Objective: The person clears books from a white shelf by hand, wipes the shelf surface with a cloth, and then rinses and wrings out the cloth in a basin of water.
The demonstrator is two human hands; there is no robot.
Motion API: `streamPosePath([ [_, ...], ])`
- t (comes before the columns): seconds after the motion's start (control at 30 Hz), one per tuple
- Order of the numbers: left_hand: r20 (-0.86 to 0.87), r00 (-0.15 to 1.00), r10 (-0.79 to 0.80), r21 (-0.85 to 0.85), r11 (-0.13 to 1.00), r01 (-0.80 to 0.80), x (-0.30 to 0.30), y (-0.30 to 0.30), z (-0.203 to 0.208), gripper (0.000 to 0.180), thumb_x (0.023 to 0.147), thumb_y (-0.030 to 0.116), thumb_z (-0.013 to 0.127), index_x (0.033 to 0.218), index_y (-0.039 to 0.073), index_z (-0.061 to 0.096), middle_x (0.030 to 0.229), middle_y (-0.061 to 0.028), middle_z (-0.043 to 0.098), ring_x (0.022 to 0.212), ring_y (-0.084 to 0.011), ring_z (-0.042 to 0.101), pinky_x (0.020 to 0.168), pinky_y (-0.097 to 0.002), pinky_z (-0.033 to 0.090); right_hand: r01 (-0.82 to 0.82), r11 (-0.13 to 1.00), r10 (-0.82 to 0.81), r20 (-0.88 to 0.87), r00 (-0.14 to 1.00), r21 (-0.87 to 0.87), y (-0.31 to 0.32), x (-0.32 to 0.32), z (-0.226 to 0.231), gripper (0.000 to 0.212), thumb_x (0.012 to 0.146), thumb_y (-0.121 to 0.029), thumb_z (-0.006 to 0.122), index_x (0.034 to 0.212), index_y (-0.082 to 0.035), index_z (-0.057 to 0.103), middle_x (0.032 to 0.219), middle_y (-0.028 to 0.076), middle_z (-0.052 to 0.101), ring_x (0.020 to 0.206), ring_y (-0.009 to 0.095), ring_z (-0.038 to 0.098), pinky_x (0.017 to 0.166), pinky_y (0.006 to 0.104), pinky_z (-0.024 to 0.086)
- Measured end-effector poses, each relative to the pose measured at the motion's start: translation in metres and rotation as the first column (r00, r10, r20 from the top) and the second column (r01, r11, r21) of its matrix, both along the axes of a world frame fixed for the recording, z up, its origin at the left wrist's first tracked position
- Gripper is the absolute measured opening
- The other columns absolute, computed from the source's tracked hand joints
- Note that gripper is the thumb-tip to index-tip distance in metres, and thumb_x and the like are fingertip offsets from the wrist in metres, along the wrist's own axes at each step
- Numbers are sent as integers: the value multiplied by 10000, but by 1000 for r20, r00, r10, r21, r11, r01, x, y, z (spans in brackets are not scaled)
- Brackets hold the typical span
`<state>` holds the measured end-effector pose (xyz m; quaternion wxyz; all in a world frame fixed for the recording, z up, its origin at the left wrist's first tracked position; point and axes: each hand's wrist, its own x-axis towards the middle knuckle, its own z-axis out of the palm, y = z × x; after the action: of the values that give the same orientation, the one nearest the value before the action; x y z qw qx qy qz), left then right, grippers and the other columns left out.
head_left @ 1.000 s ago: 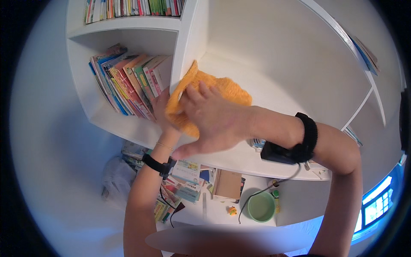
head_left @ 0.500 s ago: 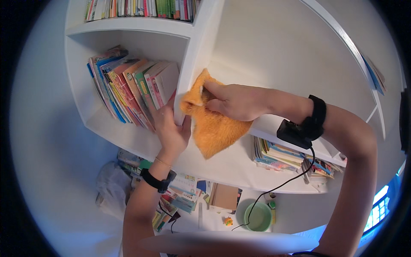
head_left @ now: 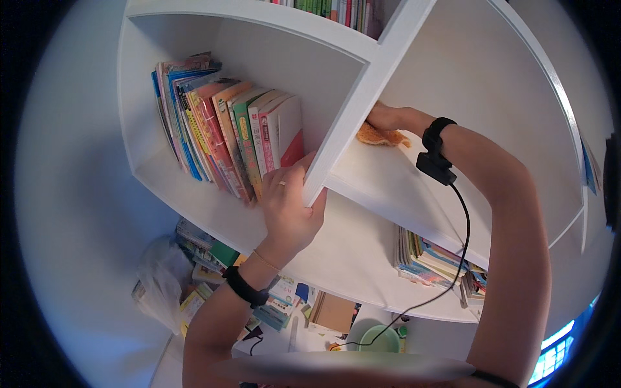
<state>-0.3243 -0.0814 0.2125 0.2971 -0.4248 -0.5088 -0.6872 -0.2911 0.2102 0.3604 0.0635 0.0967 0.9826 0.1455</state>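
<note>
My left hand [head_left: 292, 205] grips the lower front end of the white upright shelf divider [head_left: 367, 90], its thumb on the right side and its fingers on the left. Close by those fingers, a row of books [head_left: 223, 132] leans in the left compartment. Inside the right compartment, my right hand [head_left: 386, 119] is on a fluffy orange cloth [head_left: 381, 136], which lies against the shelf board by the divider. The divider hides this hand's fingertips and part of the cloth. A black strap with a small box and a cable sits on my right wrist.
Below, a stack of books [head_left: 427, 258] stands on the lower shelf [head_left: 352, 258]. Under it are a pale green tub [head_left: 380, 341], a brown notebook [head_left: 334, 313] and a plastic bag [head_left: 162, 275]. The black cable [head_left: 467, 223] hangs from my right wrist across the shelves.
My right hand has moved with the cloth from the divider's front edge deeper into the right compartment. My left hand still holds the divider. The whole view has shifted, showing more of the left compartment.
</note>
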Motion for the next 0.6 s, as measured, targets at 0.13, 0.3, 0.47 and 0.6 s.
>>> streamPosePath([
  [0.13, -58, 997, 52, 1, 999, -52, -15, -13, -2, 390, 670, 56, 647, 1036, 1, 526, 907, -134, 577, 816, -303, 531, 746, -378, 414, 280, 776, -202, 198, 959, -565, -42, -33, 24, 427, 925, -331, 345, 1152, 3, 483, 1145, 119, 505, 1033, 184, 483, 866, 320, 397],
  [0.3, 2, 1000, 21, -54, 998, -20, -2, 0, -5, 358, 692, 71, 644, 1019, -8, 521, 934, -173, 562, 841, -332, 533, 752, -398, 432, 201, 920, -224, -32, 974, -336, -105, 14, 17, 314, 853, -153, 349, 1014, 46, 532, 925, 150, 586, 820, 219, 560, 759, 316, 434],
  [0.47, 65, 994, 93, -42, 995, -90, -2, -3, -2, 444, 667, 82, 649, 1080, 7, 505, 902, -152, 589, 826, -325, 543, 746, -400, 417, -119, 968, 89, -139, 986, -223, -208, 67, 21, 386, 741, -34, 502, 1124, -38, 460, 960, 193, 588, 915, 355, 551, 786, 380, 436],
  [0.6, 87, 996, 36, -87, 996, -28, 5, -2, 0, 447, 679, 87, 652, 1096, 18, 507, 958, -161, 575, 890, -336, 525, 788, -399, 414, -221, 956, 181, -201, 963, -195, -222, 105, 17, 521, 674, 10, 556, 1181, -75, 469, 998, 191, 580, 901, 347, 558, 771, 375, 451],
])
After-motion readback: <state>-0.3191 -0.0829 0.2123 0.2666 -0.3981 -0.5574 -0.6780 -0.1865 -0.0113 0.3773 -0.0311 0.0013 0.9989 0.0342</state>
